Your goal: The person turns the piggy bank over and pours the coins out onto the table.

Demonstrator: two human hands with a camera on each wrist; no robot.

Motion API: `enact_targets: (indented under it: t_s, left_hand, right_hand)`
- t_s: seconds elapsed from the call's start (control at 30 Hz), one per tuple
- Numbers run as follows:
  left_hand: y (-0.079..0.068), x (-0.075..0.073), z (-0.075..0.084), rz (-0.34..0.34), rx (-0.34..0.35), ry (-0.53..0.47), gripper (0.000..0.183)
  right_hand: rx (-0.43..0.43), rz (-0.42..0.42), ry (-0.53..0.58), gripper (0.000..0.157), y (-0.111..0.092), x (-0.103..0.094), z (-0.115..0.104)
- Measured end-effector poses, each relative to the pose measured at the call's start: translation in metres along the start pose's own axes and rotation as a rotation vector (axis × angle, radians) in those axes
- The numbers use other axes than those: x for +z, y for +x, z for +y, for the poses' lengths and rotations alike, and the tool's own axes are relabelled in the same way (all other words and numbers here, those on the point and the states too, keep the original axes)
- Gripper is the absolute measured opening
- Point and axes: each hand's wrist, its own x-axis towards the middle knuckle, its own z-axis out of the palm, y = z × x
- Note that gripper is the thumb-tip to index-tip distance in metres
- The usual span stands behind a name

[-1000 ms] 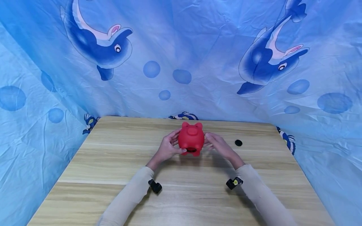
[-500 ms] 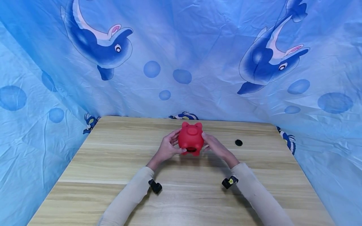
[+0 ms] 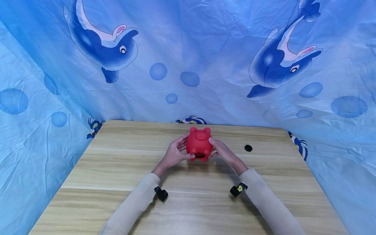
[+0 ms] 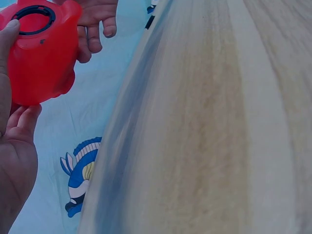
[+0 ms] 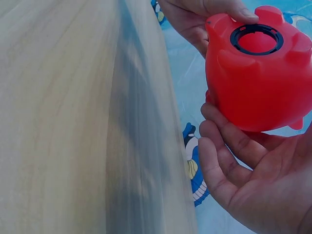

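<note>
1. Held up between both hands, over the far half of the wooden table: a red pig-shaped container, with ears and snout towards the top and with stubby feet below.
2. Tilts enough to present its underside to the person, with a round hole there, edged by a black ring.
3. Inside, through the ring, shows only red inner wall in both wrist views. Cannot tell about the deeper interior, hidden from these angles.
4. On one side, the left hand: grips the container's flank, with fingers bent along the body and thumb pressed on the underside, right at the edge of the ring.
5. On the opposite side, the right hand: holds the container more loosely, with one digit against the cheek and the other fingers half curled by the flank. Cannot tell how many of them touch it, partly hidden behind the red body.
6. On the tabletop, to the right of the container and just beyond the right hand: a small black disc, lying near the far edge and well apart from the ring.
7. At each forearm, a pale sleeve with a small black device strapped near the cuff.
8. Behind and around the table, a blue curtain printed with dolphins and bubbles.
</note>
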Motion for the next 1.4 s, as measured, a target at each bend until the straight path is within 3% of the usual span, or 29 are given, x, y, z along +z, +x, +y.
enact_targets:
  t_s: [0.47, 0.67, 0.8, 0.93, 1.1, 1.4]
  left_hand:
    - [-0.002, -0.002, 0.005, -0.086, -0.031, 0.166, 0.100]
    - [-0.003, -0.005, 0.005, -0.133, 0.014, 0.188, 0.094]
    - [-0.003, -0.005, 0.005, -0.111, 0.031, 0.185, 0.076]
    - [-0.002, -0.003, 0.007, -0.068, -0.011, 0.196, 0.058]
    - [-0.001, 0.001, 0.007, -0.020, -0.077, 0.193, 0.060]
    - [0.003, 0.001, 0.007, -0.003, -0.051, 0.152, 0.069]
  right_hand:
    - [-0.015, 0.030, -0.006, 0.058, -0.001, -0.002, 0.005]
    - [0.010, 0.062, -0.004, 0.063, 0.001, -0.001, 0.008]
    - [-0.007, 0.074, -0.053, 0.067, 0.001, -0.001, 0.010]
    - [-0.005, 0.082, -0.109, 0.071, 0.001, 0.001, 0.011]
    - [0.008, 0.090, -0.116, 0.074, 0.000, 0.004, 0.011]
    - [-0.055, 0.079, -0.141, 0.076, -0.003, -0.003, 0.011]
